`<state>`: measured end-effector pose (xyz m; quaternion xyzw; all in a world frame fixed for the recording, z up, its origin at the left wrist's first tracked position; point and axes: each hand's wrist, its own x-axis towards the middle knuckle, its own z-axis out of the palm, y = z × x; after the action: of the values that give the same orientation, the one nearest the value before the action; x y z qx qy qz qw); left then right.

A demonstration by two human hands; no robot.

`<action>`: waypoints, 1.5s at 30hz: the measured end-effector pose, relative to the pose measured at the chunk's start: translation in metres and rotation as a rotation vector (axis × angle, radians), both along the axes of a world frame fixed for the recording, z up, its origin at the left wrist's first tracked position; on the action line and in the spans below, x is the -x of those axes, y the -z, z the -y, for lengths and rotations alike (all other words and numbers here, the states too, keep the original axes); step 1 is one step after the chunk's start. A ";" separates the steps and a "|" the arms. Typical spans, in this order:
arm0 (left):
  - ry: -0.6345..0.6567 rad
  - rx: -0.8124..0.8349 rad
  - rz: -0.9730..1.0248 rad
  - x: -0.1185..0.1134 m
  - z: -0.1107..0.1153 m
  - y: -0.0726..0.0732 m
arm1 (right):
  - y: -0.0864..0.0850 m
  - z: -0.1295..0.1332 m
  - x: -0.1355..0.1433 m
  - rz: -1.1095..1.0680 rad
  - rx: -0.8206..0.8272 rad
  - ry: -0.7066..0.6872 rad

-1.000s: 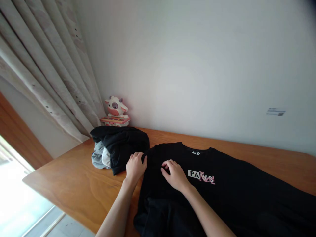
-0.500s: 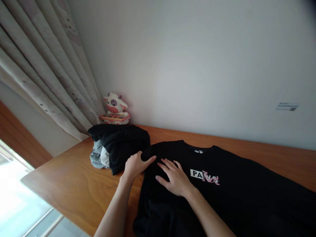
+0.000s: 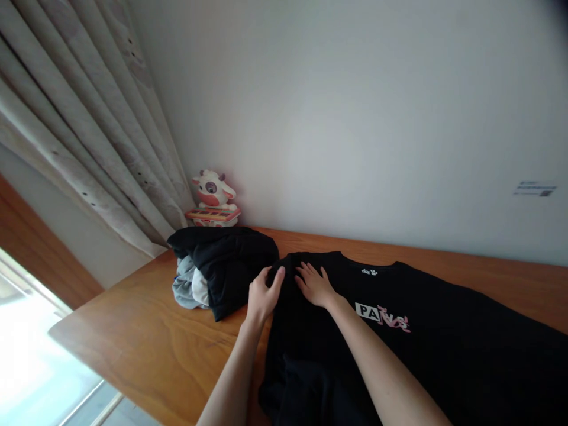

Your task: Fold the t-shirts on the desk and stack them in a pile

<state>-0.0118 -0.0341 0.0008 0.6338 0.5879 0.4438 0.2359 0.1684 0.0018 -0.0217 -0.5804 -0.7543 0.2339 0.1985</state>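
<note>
A black shirt (image 3: 448, 331) lies spread across the table, its neckline toward the wall and a white-and-pink print on its chest. At the shirt's left shoulder edge, my left hand (image 3: 265, 296) pinches the cloth between thumb and fingers. My right hand (image 3: 316, 285) rests flat just right of it, fingers spread on the fabric below the shoulder seam area. Lower down, the sleeve side of the shirt is bunched in loose folds near my forearms.
A heap of dark clothes (image 3: 239, 260) with grey and white cloth (image 3: 190, 287) under it sits left of the shirt. Behind it stands a cow toy with a keyboard (image 3: 213, 198). The wooden table (image 3: 177, 355) meets the wall; a curtain (image 3: 89, 118) hangs at left.
Both hands have moved up the shirt toward its shoulder. My left hand has closed on the cloth edge there. The view has shifted slightly left.
</note>
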 end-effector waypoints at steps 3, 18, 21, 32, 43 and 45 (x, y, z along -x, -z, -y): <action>0.084 0.011 -0.365 -0.013 0.009 0.003 | -0.002 -0.003 -0.003 -0.139 0.033 0.121; 0.128 -0.109 -0.796 -0.023 0.028 -0.013 | 0.003 0.035 -0.013 -1.061 0.195 0.454; 0.091 0.015 -0.795 -0.019 0.030 -0.016 | 0.006 0.034 -0.025 -1.113 0.155 0.517; 0.539 -0.304 -0.714 -0.034 0.035 -0.007 | 0.000 0.029 -0.076 -0.870 -0.077 0.696; 0.729 -0.150 -0.780 -0.033 0.036 -0.012 | -0.010 0.043 -0.126 -0.518 0.271 0.592; 0.741 -0.133 -0.794 -0.035 0.037 -0.012 | -0.011 0.045 -0.130 -0.482 0.319 0.559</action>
<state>0.0228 -0.0711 0.0126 0.9308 0.3400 0.0939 0.0959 0.2982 -0.0435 -0.0104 -0.7154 -0.4532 0.4145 0.3331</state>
